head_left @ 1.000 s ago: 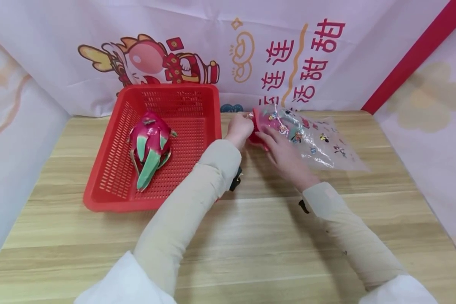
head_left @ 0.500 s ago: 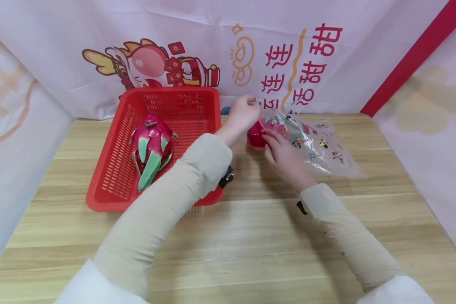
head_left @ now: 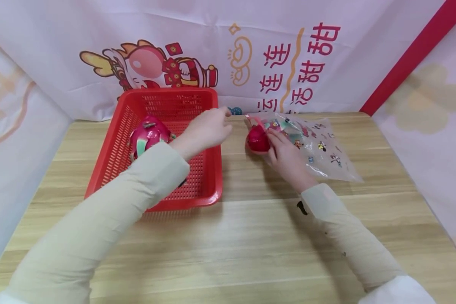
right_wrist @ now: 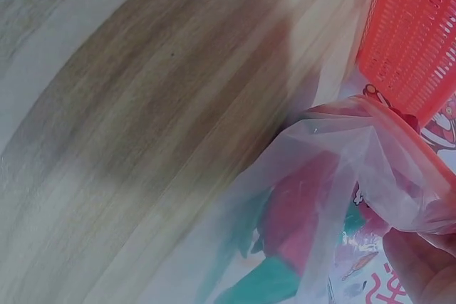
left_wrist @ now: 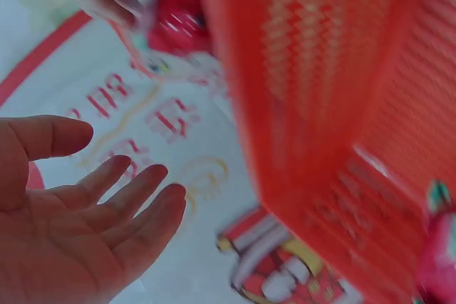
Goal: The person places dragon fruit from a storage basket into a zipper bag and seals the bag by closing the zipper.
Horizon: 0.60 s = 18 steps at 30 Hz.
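Observation:
A clear zip bag [head_left: 311, 145] with cartoon prints and a red-edged mouth lies on the table, right of the basket. Inside its mouth sits a red-pink dragon fruit [head_left: 257, 138]; through the plastic, the right wrist view shows its green scales. At the bag's mouth my right hand [head_left: 286, 158] pinches the edge. My left hand [head_left: 207, 130] hovers over the basket's right side, holding nothing; its fingers [left_wrist: 146, 208] look loosely extended in the left wrist view. A second dragon fruit [head_left: 149, 134] lies in the red basket [head_left: 215, 185], partly covered by my left sleeve.
The wooden table [head_left: 247, 245] reaches the printed cloth backdrop [head_left: 197, 25] at the rear. White printed cloth [head_left: 429, 139] also stands along both sides. The basket's raised rim lies between the two dragon fruits.
My left hand has let go of the bag's mouth and moved left over the basket. My right hand stays at the bag, and the fruit in the mouth shows more fully.

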Available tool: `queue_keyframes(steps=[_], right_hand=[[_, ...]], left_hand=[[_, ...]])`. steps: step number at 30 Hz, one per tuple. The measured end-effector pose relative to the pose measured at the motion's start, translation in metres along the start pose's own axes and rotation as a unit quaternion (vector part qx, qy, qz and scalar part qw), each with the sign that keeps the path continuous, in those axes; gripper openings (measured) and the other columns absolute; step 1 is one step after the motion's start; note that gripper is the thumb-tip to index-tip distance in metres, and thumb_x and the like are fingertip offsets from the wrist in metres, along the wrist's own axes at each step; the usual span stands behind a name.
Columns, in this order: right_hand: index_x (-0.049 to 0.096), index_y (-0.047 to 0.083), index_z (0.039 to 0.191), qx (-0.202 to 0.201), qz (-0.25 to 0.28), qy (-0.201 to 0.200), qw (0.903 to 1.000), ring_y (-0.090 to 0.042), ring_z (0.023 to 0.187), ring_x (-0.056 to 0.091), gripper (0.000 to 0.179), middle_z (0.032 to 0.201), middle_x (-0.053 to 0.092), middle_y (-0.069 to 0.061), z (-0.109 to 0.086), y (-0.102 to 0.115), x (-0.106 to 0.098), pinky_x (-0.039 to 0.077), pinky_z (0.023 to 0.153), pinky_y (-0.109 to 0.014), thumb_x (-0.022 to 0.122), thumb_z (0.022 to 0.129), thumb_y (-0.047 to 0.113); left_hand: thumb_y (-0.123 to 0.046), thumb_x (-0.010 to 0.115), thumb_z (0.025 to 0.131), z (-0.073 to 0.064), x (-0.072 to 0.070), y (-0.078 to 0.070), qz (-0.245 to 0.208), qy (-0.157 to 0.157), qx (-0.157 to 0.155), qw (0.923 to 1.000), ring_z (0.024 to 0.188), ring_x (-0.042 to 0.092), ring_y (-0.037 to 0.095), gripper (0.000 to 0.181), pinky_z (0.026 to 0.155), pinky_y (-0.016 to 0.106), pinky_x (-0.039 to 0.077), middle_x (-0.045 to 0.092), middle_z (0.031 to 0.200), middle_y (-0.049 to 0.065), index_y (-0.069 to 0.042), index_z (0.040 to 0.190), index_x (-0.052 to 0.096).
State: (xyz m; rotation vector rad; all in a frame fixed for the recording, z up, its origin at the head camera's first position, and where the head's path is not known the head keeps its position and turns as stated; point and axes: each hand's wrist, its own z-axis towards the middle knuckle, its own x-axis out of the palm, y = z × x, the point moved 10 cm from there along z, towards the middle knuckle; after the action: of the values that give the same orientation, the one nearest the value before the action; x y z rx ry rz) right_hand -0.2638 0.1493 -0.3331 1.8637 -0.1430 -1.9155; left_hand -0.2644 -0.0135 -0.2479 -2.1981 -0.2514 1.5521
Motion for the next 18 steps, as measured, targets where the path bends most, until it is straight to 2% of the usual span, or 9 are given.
queue_keyframes(steps=[5,8,13,18], right_hand=[[0.042,0.004,0.142,-0.005,0.005,-0.009,0.9999,-0.029,0.141,0.036,0.048,0.153,0.037,-0.01,0.0,0.0,0.0,0.037,0.112,-0.045,0.046,0.096,0.016],[0.041,0.004,0.143,-0.003,0.007,-0.009,0.9999,-0.029,0.142,0.035,0.049,0.153,0.036,-0.01,0.0,-0.001,0.0,0.037,0.111,-0.046,0.047,0.096,0.015],[0.04,0.003,0.143,-0.007,0.008,-0.011,0.9999,-0.03,0.142,0.035,0.049,0.154,0.035,-0.011,0.0,0.0,-0.001,0.036,0.112,-0.046,0.047,0.096,0.014],[0.04,0.003,0.143,-0.012,0.003,-0.014,0.9998,-0.029,0.142,0.034,0.049,0.154,0.035,-0.01,0.0,0.0,-0.001,0.035,0.113,-0.045,0.047,0.095,0.014]], left_hand=[[-0.023,0.053,0.095,-0.006,-0.02,0.037,0.054,-0.046,-0.025,0.9972,0.12,0.051,0.032,0.057,0.1,0.051,0.048,0.047,0.141,0.017,-0.005,0.145,0.034],[-0.022,0.054,0.093,-0.008,-0.026,0.062,0.078,-0.057,-0.044,0.9944,0.124,0.046,0.039,0.06,0.103,0.058,0.043,0.043,0.142,0.022,-0.002,0.145,0.032],[-0.023,0.055,0.092,-0.011,-0.028,0.1,0.106,-0.051,-0.08,0.9898,0.124,0.037,0.047,0.064,0.106,0.062,0.035,0.037,0.141,0.03,0.005,0.144,0.028],[-0.027,0.055,0.093,-0.013,-0.02,0.131,0.113,-0.033,-0.118,0.9861,0.122,0.034,0.05,0.07,0.107,0.063,0.033,0.033,0.139,0.034,0.009,0.143,0.024]])
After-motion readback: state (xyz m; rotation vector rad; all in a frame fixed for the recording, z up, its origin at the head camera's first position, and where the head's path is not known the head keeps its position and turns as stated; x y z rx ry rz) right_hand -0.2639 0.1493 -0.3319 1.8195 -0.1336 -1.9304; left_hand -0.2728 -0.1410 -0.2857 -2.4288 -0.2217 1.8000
